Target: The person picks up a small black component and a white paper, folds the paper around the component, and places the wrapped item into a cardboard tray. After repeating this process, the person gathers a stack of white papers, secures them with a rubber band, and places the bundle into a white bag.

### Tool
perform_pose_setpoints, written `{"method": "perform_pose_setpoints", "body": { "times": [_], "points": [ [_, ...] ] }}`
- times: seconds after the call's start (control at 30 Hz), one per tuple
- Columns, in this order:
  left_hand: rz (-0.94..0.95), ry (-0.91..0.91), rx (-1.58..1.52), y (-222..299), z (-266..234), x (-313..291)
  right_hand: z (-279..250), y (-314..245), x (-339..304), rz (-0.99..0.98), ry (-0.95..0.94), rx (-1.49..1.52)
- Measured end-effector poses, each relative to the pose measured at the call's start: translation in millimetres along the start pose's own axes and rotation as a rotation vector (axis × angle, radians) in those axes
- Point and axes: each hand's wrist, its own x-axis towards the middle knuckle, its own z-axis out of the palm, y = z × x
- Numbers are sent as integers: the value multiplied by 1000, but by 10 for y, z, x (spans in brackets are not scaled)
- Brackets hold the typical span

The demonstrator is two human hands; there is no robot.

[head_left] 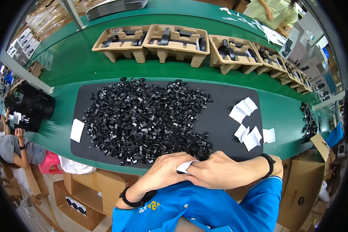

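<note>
Close to my body, at the near edge of the black mat (pixel 228 147), my two hands meet. Between them is a small white folded paper (pixel 185 167) with a dark edge; my fingers hide most of it. My left hand (pixel 164 170) is closed on its left side. My right hand (pixel 212 171) pinches it from the right. Just beyond my hands spreads a large heap of small black plastic parts (pixel 147 120). Several white folded papers (pixel 243 108) lie on the mat's right side, and a flat white sheet (pixel 77 130) lies at its left edge.
Brown moulded trays (pixel 176 46) holding black devices stand in a row on the green conveyor (pixel 77 69) beyond the bench. Black bundles (pixel 31 104) sit at the left, more black parts (pixel 308 120) at the right. Cardboard boxes (pixel 301 193) flank me. Other people work at far right and left.
</note>
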Motion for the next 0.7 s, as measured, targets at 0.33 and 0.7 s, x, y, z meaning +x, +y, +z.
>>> {"method": "perform_pose_setpoints", "body": {
  "times": [0.33,0.7],
  "points": [
    [-132,294,-410,-144,-247,-172,-121,1756,40,545,445,-110],
    [-113,378,-313,-278,-210,-176,55,2057,187,367,449,-326]
  ]
}}
